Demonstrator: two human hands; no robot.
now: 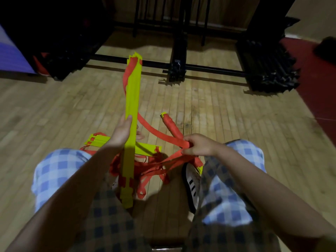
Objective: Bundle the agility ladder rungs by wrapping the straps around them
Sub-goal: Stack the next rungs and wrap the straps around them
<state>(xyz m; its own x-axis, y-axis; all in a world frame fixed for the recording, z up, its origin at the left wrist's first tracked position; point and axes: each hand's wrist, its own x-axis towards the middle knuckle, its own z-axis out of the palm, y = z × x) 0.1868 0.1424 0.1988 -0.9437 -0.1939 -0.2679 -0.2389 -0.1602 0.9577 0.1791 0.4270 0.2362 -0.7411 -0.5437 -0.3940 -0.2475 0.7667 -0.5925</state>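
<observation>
Rung stack (132,99) left of strap (160,135); rack (179,57) behind.

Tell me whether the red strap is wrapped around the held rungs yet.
Not yet. The red strap hangs loose from the yellow rungs in the left hand to the right hand.

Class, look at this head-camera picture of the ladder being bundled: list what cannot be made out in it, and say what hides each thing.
1. Left hand fingers: behind the held yellow rungs, head view.
2. How many rungs are in that stack: seen face-on, edges merge.
3. Where each orange strap runs: tangled on the floor, partly under the legs.
4. Strap end in the right hand: covered by curled fingers.
5. Dark equipment at the back: too dim.
</observation>
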